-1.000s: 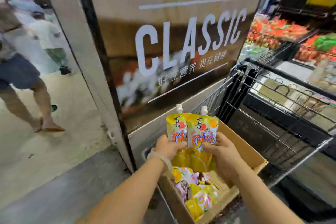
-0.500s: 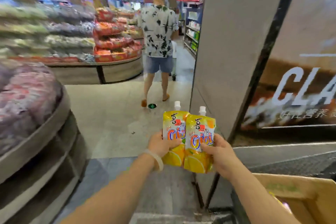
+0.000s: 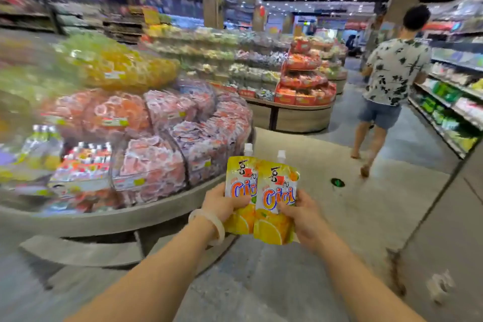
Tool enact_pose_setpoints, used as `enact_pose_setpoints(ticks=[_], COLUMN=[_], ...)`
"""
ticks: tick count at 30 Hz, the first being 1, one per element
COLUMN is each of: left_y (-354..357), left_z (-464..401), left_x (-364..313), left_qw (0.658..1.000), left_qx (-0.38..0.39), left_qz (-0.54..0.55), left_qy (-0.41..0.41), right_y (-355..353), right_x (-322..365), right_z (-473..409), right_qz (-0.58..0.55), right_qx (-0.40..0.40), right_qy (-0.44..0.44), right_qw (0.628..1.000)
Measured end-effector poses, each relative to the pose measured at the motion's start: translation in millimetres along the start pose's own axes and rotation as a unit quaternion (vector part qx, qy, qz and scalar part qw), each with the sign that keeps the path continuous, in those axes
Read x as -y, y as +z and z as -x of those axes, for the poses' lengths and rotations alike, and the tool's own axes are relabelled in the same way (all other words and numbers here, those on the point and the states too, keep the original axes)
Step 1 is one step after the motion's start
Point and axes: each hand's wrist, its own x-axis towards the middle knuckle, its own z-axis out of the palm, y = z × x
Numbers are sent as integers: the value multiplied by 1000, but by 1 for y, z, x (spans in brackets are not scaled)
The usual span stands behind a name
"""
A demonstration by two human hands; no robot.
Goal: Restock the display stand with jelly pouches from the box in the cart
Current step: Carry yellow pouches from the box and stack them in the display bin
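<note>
While two yellow pouches are held up in front of the body, a shop aisle is seen beyond.

Left hand: the left hand (image 3: 224, 202) is closed around the lower part of the left jelly pouch (image 3: 241, 183), fingers curled over its front; a pale bangle (image 3: 209, 225) is worn on the wrist.

Right hand: the right hand (image 3: 304, 217) is closed on the right jelly pouch (image 3: 277, 196), thumb pressed across its front.

Pouches: both are held upright, side by side and overlapping, white caps on top, orange slices printed below.

Display stand: a round tiered display stand (image 3: 146, 213) is seen at left, just beside the pouches, heaped with packets in blurred pink and yellow.

Background: a passer-by (image 3: 392, 78) in a patterned shirt is seen walking away at right, beside shelves (image 3: 449, 102).
</note>
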Motion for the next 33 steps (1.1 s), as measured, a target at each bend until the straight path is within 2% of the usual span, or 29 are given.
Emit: enact_pose_setpoints(ticks=[7,14,20,27,33], left_y=[-174,-330,-445,-564,-674], left_z=[9,-4,-37,-76,-147], left_x=[-13,-21,-51,-82,-102], left_qw=[986,947,920,898,917], left_qx=[-163,-306,-385,-432,-387], left_qz=[41,89,78,80,91], left_qy=[18,26,1,16,23], right_y=[181,358,496,629,727], right_x=[-36,-85,-105,-118,-139], right_z=[-55,-101,-159,-205,-263], right_qz=[49,59,98,113,118], right_qx=[145,282,363,376,319], right_qy=[50,79,88,66,53], right_qw=[987,954,922,917,939])
